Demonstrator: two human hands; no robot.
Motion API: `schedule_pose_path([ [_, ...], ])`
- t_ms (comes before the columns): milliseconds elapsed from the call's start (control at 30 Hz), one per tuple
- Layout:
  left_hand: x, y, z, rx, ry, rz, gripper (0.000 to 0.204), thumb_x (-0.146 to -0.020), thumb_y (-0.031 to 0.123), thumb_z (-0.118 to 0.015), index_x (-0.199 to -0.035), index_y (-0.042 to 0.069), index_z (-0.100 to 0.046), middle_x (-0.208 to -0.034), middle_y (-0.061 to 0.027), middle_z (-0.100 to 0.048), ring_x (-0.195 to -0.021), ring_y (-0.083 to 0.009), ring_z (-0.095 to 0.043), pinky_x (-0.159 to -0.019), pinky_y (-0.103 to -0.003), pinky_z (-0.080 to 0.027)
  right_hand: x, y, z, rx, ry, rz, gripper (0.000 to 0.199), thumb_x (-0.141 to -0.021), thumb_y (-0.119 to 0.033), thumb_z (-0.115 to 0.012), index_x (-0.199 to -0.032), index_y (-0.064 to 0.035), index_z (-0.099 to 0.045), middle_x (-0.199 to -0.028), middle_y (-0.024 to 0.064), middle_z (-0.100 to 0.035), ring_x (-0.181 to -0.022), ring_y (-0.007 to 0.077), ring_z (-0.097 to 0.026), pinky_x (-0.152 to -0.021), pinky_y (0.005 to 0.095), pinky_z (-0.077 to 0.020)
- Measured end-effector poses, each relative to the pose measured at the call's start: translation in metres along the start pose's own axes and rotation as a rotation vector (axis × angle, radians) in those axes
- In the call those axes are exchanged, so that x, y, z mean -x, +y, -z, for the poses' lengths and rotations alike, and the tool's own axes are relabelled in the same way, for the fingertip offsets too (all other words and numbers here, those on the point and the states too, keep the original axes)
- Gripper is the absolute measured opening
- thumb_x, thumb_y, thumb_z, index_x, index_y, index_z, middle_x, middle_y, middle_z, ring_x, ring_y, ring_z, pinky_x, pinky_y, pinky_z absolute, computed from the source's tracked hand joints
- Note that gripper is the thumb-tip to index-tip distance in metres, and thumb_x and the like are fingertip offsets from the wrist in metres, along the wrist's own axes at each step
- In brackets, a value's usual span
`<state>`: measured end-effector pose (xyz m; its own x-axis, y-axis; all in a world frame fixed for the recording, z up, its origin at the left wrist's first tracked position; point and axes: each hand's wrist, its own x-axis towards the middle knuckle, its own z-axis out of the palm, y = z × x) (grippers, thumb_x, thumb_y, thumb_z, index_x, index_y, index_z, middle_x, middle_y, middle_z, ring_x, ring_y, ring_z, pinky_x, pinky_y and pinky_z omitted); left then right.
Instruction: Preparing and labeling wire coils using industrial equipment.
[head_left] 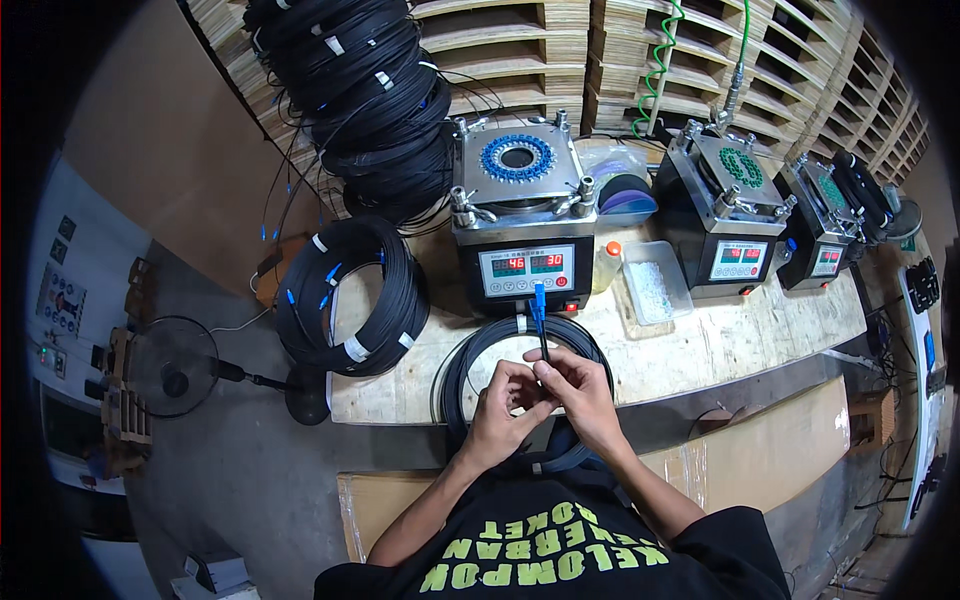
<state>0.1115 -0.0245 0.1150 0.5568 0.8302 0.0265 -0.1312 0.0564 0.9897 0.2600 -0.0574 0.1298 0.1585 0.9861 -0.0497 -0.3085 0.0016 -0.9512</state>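
A blue fibre-optic connector (540,298) stands upright on the end of a black cable (543,340), in front of the nearest polishing machine. The cable runs down into my right hand (583,400), whose thumb and index finger pinch it. Close against it, my left hand (508,412) has curled fingers with the tips together; what lies between them is hidden. Below and behind both hands is a coil of black cable (457,385), partly over the table's front edge. The polishing machine (525,265) carries a ring of blue connectors (518,158) on its metal top plate.
Two more polishing machines (725,215) (822,220) with green parts stand to the right. Between lie a clear tray (657,285) and an orange-capped bottle (607,265). At left are a cable coil (350,300), a tall coil stack (370,120) and a fan (175,370).
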Motion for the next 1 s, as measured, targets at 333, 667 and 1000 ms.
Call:
schedule_pose_path([
  [333, -0.022, 0.021, 0.007, 0.018, 0.104, -0.055, 0.041, -0.099, 0.016, -0.066, -0.134, -0.002, -0.055, -0.1, -0.0024, -0.055, -0.085, -0.0066, -0.055, -0.076, -0.022, -0.047, 0.011, -0.014, 0.001, 0.114, -0.048, -0.091, 0.023, -0.1, -0.018, -0.065, -0.094, 0.0035, -0.072, -0.071, -0.0028, -0.06, -0.061, 0.0026, -0.045, -0.054, 0.0219, -0.0346],
  [667, -0.036, 0.04, -0.001, 0.258, 0.088, 0.093, 0.043, -0.101, 0.033, -0.064, -0.129, 0.0, -0.065, -0.089, -0.001, -0.068, -0.065, -0.0026, -0.055, -0.054, -0.018, -0.044, 0.018, -0.001, 0.004, 0.141, -0.082, -0.078, 0.024, -0.102, -0.016, -0.062, -0.109, 0.0031, -0.074, -0.073, -0.0015, -0.063, -0.063, 0.0032, -0.047, -0.056, 0.0221, -0.0378],
  [1000, -0.033, 0.037, 0.003, 0.316, 0.097, 0.11, 0.043, -0.102, 0.033, -0.063, -0.127, -0.001, -0.065, -0.084, -0.0038, -0.07, -0.068, -0.005, -0.059, -0.059, -0.019, -0.044, 0.019, 0.004, 0.007, 0.275, -0.131, 0.024, 0.026, -0.102, -0.015, -0.062, -0.113, 0.0075, -0.071, -0.088, 0.0046, -0.069, -0.068, 0.0041, -0.046, -0.059, 0.0225, -0.0375],
])
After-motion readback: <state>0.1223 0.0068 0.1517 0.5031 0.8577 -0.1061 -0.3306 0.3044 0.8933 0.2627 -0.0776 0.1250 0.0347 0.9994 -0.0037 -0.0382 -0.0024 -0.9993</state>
